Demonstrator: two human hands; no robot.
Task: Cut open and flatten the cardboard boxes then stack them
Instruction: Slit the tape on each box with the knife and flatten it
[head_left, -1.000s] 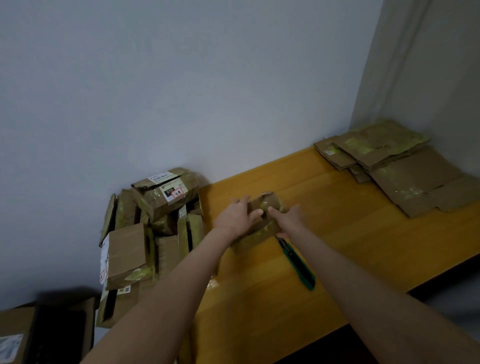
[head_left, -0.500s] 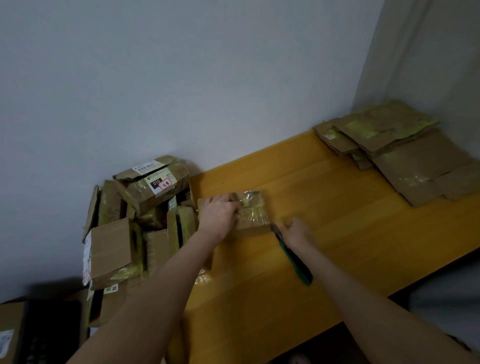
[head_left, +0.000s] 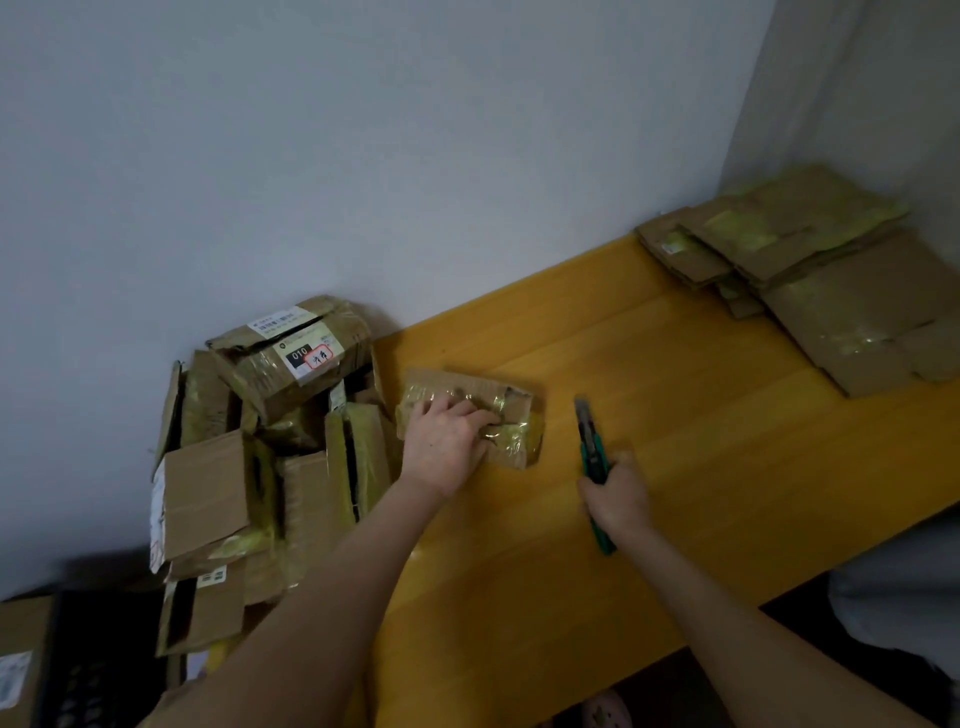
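**While the left hand (head_left: 447, 447) pins a small box (head_left: 514, 415), the right hand (head_left: 618, 493) grips a utility knife (head_left: 589, 441)**

Where the yellow wooden bench (head_left: 675, 493) meets the pale wall (head_left: 363, 156), its surface runs from the near left to the far right corner. Off its left end a pile of boxes (head_left: 223, 483) leans against the wall: brown cartons wrapped in shiny yellowish tape, some with white labels, and the top one carries a black tag reading 010. At the far right of the bench lies a stack of flattened cardboard (head_left: 841, 301), its sheets overlapping loosely and streaked with the same tape.

The small box sits on the bench near its left end, just beside the pile. It is low and oblong, brown, creased and dented, with glossy tape crossing its top and a torn flap raised at its right end. The left hand rests on top of it, palm down, with its fingers spread across the taped surface and pressing it to the bench.

The right hand's fingers are curled round the green handle of the utility knife, just right of the box and apart from it. The knife's grey metal tip points away toward the wall; I cannot tell how far the blade is out.
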